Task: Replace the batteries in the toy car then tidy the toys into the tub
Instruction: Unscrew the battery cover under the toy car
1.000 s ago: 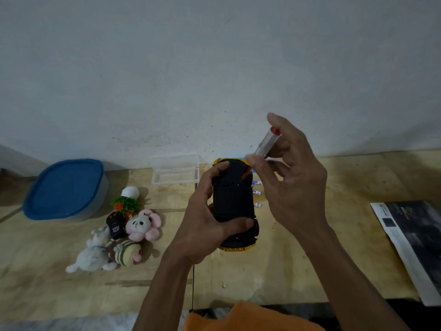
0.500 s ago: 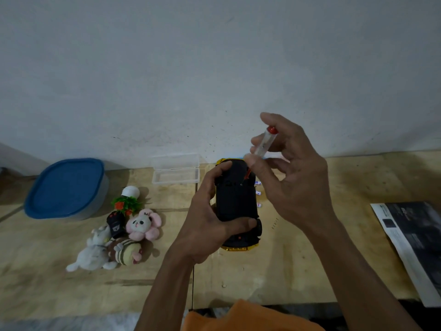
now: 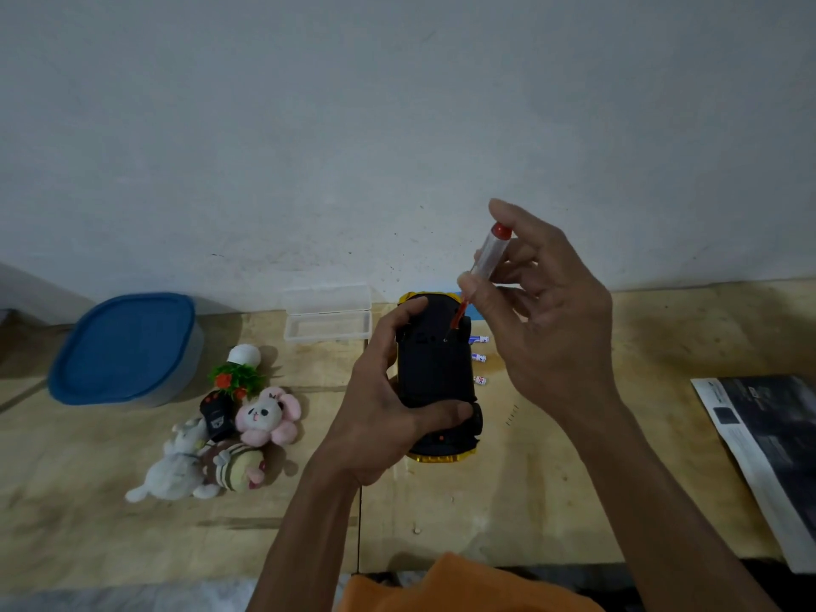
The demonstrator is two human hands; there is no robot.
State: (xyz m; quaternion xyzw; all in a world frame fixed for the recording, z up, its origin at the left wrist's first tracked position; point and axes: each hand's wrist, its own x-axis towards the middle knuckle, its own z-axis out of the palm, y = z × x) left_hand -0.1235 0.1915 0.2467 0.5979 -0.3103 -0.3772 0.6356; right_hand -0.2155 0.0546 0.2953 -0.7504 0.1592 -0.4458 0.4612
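Gripping the upturned toy car [image 3: 435, 373] in my left hand [image 3: 379, 417], my right hand [image 3: 543, 329] pinched the screwdriver [image 3: 483, 262]; 3 batteries [image 3: 479, 357] lay just beside the car's right edge.

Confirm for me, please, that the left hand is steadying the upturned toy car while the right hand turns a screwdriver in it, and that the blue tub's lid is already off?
Not quite: the head view shows the blue lid on the tub. The rest stands: the left hand holds the upturned toy car, and the right hand pinches the screwdriver, tip at its underside.
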